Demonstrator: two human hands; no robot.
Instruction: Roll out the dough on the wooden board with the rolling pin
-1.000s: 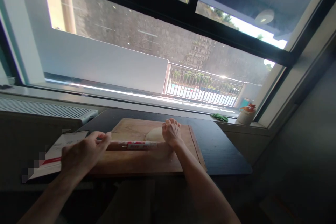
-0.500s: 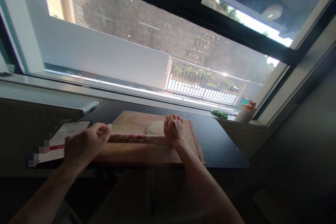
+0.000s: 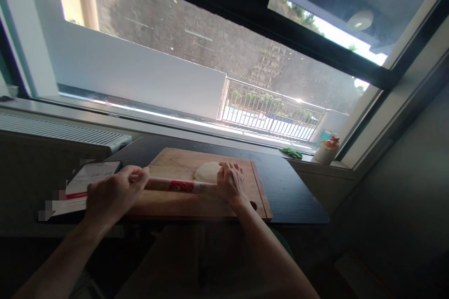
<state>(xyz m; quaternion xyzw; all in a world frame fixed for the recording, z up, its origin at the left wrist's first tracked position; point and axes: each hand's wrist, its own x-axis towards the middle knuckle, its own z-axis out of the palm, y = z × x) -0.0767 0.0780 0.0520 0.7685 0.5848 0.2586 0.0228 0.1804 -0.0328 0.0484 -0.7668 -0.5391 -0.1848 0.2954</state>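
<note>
A wooden rolling pin [image 3: 157, 184] with a red printed label lies crosswise over a wooden board [image 3: 175, 205]. My left hand [image 3: 119, 189] is closed around its left end, thumb along the top. My right hand [image 3: 231, 181] bends over the right part of the pin, hiding it; its curled fingers reach forward to the edge of the dough. Just behind the pin is a flat, pale, roundish piece of dough [image 3: 206, 172], its right side covered by those fingers. A dark round spot beside my right wrist is too unclear to name.
Under the board stands a dark table [image 3: 294, 191]. A flat device with a lit white screen [image 3: 94, 175] leans near my left hand. On the windowsill are a green cloth [image 3: 292, 153] and a white container [image 3: 325, 150]. A radiator [image 3: 63, 126] stands at the left.
The rolling pin has turned, so more of its red label faces up, and it sits slightly nearer me. My right hand has shifted a little toward me; my left hand has barely moved.
</note>
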